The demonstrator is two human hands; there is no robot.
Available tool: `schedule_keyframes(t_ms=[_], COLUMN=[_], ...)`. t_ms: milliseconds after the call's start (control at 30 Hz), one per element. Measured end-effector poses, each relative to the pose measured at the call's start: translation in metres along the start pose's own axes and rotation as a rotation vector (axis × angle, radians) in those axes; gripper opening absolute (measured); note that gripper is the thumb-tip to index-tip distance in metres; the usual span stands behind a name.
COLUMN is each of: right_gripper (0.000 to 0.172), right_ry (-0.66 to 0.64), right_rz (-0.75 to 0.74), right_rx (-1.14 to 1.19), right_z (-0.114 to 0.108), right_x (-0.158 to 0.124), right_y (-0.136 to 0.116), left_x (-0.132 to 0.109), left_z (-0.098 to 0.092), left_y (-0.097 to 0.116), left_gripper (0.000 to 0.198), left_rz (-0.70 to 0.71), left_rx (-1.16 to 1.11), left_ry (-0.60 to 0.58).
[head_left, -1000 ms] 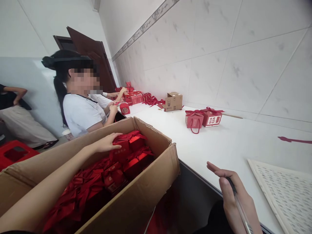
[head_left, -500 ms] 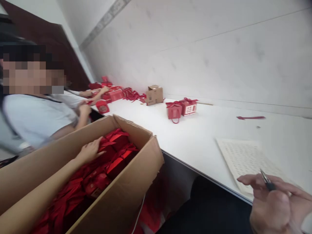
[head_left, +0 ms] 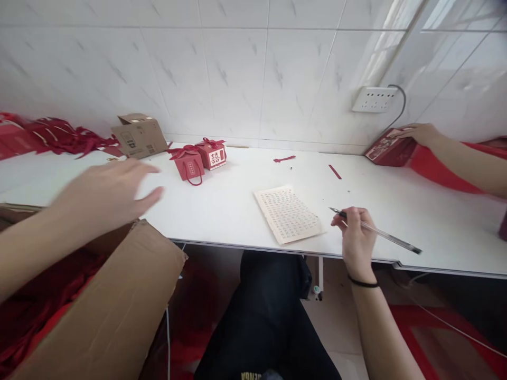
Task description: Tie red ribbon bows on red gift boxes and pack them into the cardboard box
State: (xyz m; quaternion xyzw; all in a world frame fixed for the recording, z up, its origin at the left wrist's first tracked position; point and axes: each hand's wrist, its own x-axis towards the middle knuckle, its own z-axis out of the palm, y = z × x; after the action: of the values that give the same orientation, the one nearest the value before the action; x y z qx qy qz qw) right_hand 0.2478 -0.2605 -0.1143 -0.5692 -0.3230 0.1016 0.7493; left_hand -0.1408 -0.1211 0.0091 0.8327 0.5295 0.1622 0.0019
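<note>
My right hand (head_left: 358,237), a black band at its wrist, grips a clear pen (head_left: 390,237) with its tip pointing left. Just left of that tip lies a sheet of paper (head_left: 288,214) covered in rows of small handwriting. My left hand (head_left: 106,190) hovers, slightly blurred, above the rim of a large cardboard carton (head_left: 119,295). Its fingers are apart with nothing between them. Inside the carton are red boxes and ribbons (head_left: 43,295), partly hidden by my forearm. Two small red gift boxes with ribbon bows (head_left: 190,166) stand on the table beyond my left hand.
A small brown carton (head_left: 144,140) and a heap of red ribbons (head_left: 59,134) sit by the wall at left. At right, another person's hand (head_left: 422,133) touches a red box (head_left: 386,150). Ribbon scraps (head_left: 335,171) lie on the white table (head_left: 237,211). A power strip (head_left: 373,99) hangs on the wall.
My left hand has come up out of the carton, off the red boxes. The view has swung right, bringing the other person's arm into sight. My right hand still holds the pen.
</note>
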Motion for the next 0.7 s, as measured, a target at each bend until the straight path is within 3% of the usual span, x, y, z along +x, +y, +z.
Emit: schedule_keyframes(t_ms=[100,200,300,367,500,633,700], right_gripper=[0.033,0.034,0.032,0.031,0.029,0.023,0.019], right_ry=[-0.134,-0.219,-0.226,-0.237,-0.244,-0.187,-0.324], right_rz=[0.028,0.039,-0.02,-0.075,-0.118,-0.211,-0.228], right_rx=[-0.116,-0.243,-0.368,-0.46,-0.573,-0.477,-0.344], right_z=[0.008,0.015,0.014,0.01,0.008,0.032,0.047], right_x=[0.0,-0.003,-0.007,-0.011,-0.023,-0.04,-0.048], right_y=[0.008,0.018,0.025,0.027,0.017,-0.005,-0.009], left_x=[0.035,0.043,0.034,0.028,0.027,0.036,0.039], left_z=[0.041,0.092,0.129,0.138,0.126,0.112,0.112], left_y=[0.102,0.156,0.159,0.148,0.132,0.133,0.134], left_gripper=[0.046,0.058,0.06,0.06,0.07,0.079,0.08], left_rz=[0.391,0.588,0.816,0.854,0.786,0.751,0.753], left_rx=[0.109,0.034,0.016,0.016,0.021,0.012,-0.001], left_ry=[-0.26,-0.392,-0.531,-0.619,-0.778,-0.91,-0.917])
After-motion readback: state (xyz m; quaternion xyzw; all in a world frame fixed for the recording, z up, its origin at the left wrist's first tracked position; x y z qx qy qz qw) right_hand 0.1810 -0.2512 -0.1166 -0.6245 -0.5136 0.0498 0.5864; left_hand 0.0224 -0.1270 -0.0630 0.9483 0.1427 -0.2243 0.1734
